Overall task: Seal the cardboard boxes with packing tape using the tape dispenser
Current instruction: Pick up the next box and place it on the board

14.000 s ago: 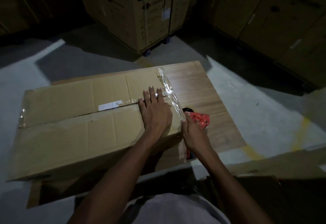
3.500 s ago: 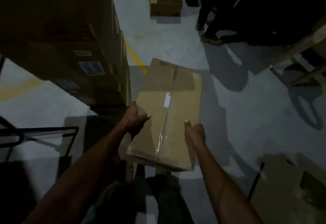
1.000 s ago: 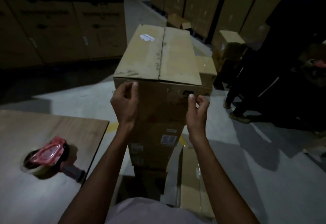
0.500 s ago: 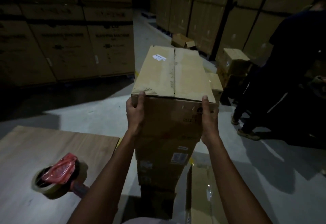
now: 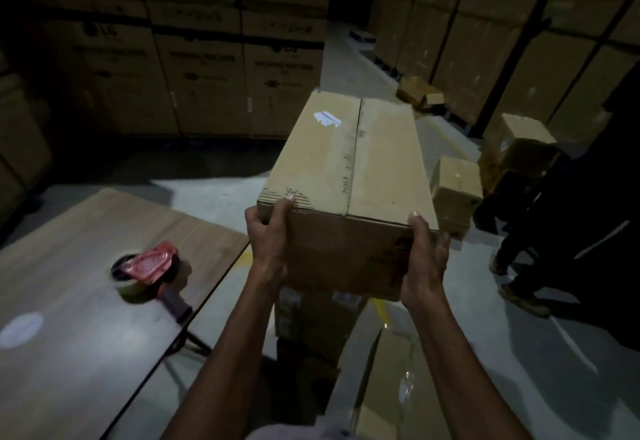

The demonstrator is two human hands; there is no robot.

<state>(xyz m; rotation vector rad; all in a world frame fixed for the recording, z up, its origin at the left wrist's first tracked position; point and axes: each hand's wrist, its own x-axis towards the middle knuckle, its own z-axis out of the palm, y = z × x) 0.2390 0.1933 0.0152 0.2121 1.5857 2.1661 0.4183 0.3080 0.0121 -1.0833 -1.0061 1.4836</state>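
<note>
Cardboard box (image 5: 349, 162) gripped at near corners by left hand (image 5: 268, 235) and right hand (image 5: 424, 259).

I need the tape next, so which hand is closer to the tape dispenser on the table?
Left. The left hand grips the cardboard box's near-left corner, just right of the tape dispenser; the right hand grips the far corner.

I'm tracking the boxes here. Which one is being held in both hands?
The long box with the white label scrap on top: the left hand and right hand grip its near end. The small boxes behind it are untouched.
</note>
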